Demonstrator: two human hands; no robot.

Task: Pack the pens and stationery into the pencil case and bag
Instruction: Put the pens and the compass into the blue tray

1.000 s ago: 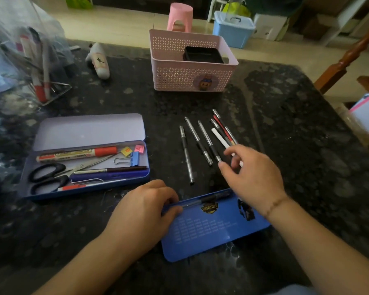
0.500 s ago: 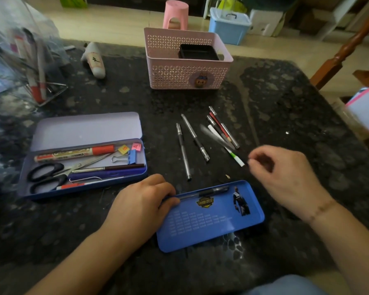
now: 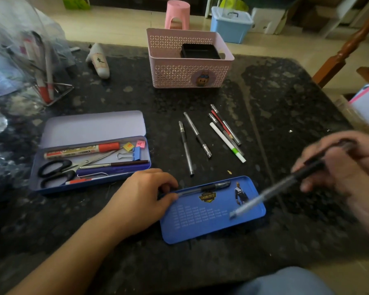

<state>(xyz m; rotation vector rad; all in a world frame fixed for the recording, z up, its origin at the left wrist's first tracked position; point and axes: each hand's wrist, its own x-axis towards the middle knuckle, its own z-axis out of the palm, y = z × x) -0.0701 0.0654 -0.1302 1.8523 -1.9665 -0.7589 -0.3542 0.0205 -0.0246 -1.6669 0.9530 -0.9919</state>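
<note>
A blue pencil-case tray lies near me with one black pen along its far rim. My left hand rests at the tray's left end, its fingers curled on the rim and touching that pen's tip. My right hand grips a blurred black-and-clear pen that slants down over the tray's right end. Several loose pens lie on the dark table beyond. At the left, an open purple pencil case holds scissors, a red marker, a binder clip and small erasers.
A pink lattice basket with a black box inside stands at the back. A clear plastic bag holding markers sits at the far left, a white glue bottle beside it. The table's right edge runs near a wooden post.
My right hand picked one pen from the loose row, drew back to the right, and now holds it slanted over the blue tray. The left hand has stayed at the tray.
</note>
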